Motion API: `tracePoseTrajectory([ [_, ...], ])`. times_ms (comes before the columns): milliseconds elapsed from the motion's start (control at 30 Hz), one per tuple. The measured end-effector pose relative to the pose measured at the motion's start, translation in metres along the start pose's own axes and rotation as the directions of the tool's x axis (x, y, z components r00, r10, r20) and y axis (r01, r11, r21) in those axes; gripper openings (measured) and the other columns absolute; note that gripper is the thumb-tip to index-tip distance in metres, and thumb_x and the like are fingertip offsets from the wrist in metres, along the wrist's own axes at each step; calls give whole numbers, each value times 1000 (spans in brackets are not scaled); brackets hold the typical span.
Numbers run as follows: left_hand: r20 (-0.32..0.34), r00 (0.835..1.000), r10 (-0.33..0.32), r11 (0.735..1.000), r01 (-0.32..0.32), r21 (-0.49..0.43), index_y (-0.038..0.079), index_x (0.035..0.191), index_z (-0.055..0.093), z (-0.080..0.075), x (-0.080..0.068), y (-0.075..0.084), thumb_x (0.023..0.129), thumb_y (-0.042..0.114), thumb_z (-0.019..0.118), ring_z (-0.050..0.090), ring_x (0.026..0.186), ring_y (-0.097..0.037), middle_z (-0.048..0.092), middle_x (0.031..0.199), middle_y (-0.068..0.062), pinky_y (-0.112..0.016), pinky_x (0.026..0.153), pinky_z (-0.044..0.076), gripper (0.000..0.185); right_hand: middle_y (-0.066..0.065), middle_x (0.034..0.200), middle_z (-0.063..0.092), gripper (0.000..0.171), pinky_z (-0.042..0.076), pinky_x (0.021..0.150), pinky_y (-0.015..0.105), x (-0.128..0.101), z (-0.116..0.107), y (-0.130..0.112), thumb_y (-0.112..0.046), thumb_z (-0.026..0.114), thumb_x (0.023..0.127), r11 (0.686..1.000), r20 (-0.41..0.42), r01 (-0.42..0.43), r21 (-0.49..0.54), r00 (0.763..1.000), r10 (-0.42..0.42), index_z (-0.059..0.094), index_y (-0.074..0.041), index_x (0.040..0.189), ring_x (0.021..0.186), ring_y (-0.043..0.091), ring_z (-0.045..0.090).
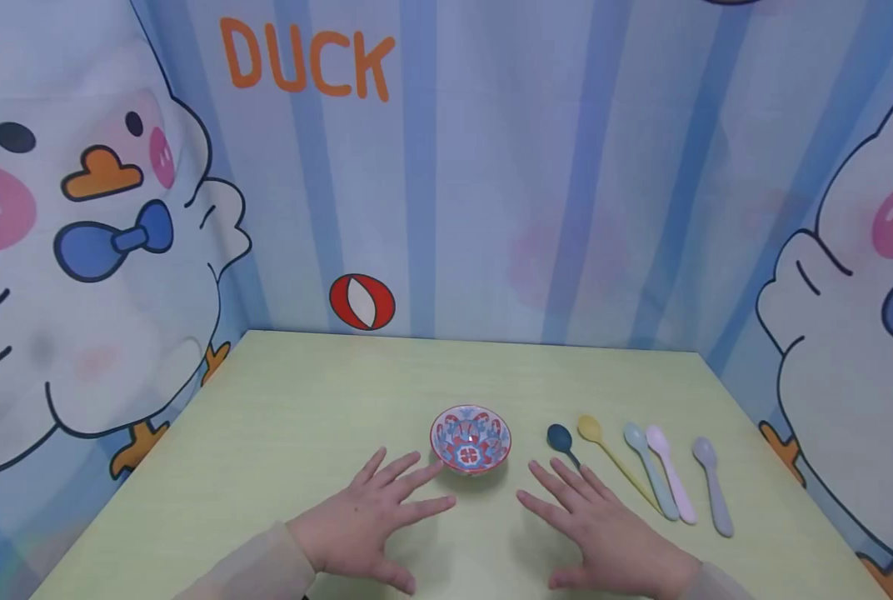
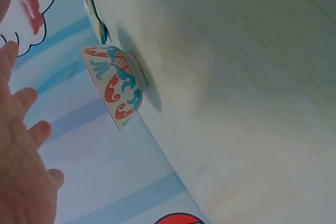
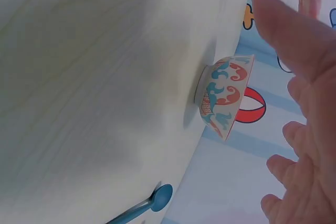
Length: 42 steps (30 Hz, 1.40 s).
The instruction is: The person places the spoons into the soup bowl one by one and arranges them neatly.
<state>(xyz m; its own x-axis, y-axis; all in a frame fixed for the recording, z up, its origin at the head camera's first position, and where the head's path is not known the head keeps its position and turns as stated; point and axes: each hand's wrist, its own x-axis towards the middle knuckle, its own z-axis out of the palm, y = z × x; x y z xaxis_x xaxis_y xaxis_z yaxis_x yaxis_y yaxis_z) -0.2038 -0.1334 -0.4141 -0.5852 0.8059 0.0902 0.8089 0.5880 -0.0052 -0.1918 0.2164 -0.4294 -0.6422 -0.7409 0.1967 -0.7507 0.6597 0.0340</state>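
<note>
A pale yellow-green tabletop [image 1: 281, 417], seen from head cam, walled on three sides by a blue-striped cartoon duck backdrop [image 1: 491, 167]; the word "DUCK" in orange sits at abt 11 o'clock on the back wall, a red-and-white ball print at the wall's foot. Far half of the tabletop is bare wood-grain, w/ open room to the left edge and to the back edge.

A small bowl [image 1: 471, 439] stands upright near the front centre, at 12 o'clock btwn the two hands. Nothing shows inside it; its inner face has a red, blue and white pattern w/ a red medallion at the bottom. Wrist cams show its outside: cream w/ red and teal swirls, on a narrow foot ring.

Left hand [image 1: 367, 521] lies at abt 7 o'clock of the bowl, palm down, fingers spread and straight, grip released, holding nothing; fingertips near the bowl, not touching. Right hand [image 1: 604, 533] lies at abt 5 o'clock, same pose, grip released, apart from the bowl.

Five spoons lie in a row at 3 o'clock of the bowl, bowls pointing away: dark blue spoon [image 1: 561, 439], yellow spoon [image 1: 591, 430], light blue spoon [image 1: 645, 467], pink spoon [image 1: 667, 471], lilac spoon [image 1: 710, 479]. The right hand's fingertips cover the dark blue spoon's handle.
</note>
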Motion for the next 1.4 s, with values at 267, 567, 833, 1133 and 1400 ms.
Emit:
tracePoseTrajectory([
  [267, -55, 984, -171, 941, 147, -304, 38, 149, 33, 7, 8, -3, 76, 58, 73, 31, 136, -21, 30, 152, 4, -53, 105, 26, 85, 8, 140, 50, 74, 45, 96, 45, 6, 5, 7, -45, 76, 79, 992, -86, -111, 65, 990, 116, 50, -15, 141, 123, 25, 51],
  [567, -80, 894, -440, 691, 280, -666, 19, 147, 40, 31, 29, -12, 86, 49, 68, 35, 133, -30, 35, 146, -4, -56, 104, 32, 74, 7, 119, 63, 54, 49, 89, 42, 11, 21, 14, -27, 79, 80, 949, -198, -295, 107, 929, 312, 62, -8, 127, 108, 25, 60],
  [833, -66, 819, -571, 528, 305, -792, 12, 144, 42, 46, 52, -23, 87, 35, 72, 43, 124, -32, 37, 143, -12, -52, 97, 41, 69, 9, 111, 63, 44, 48, 88, 44, 12, 34, 25, -21, 74, 84, 855, -169, -472, 215, 844, 509, 63, -6, 125, 103, 26, 61],
  [1133, -27, 797, -603, 500, 351, -792, 9, 143, 43, 54, 64, -30, 83, 39, 75, 42, 125, -35, 35, 145, -16, -51, 96, 43, 74, 17, 118, 61, 41, 46, 91, 50, 14, 39, 42, -19, 68, 89, 752, -52, -589, 298, 776, 628, 62, -1, 125, 108, 33, 59],
  [1400, 21, 777, -629, 437, 376, -817, 11, 144, 41, 62, 72, -37, 81, 44, 76, 45, 124, -33, 32, 146, -14, -44, 89, 48, 79, 18, 116, 61, 40, 48, 85, 49, 13, 36, 51, -20, 65, 90, 652, 34, -664, 366, 710, 703, 61, 2, 124, 104, 34, 59],
])
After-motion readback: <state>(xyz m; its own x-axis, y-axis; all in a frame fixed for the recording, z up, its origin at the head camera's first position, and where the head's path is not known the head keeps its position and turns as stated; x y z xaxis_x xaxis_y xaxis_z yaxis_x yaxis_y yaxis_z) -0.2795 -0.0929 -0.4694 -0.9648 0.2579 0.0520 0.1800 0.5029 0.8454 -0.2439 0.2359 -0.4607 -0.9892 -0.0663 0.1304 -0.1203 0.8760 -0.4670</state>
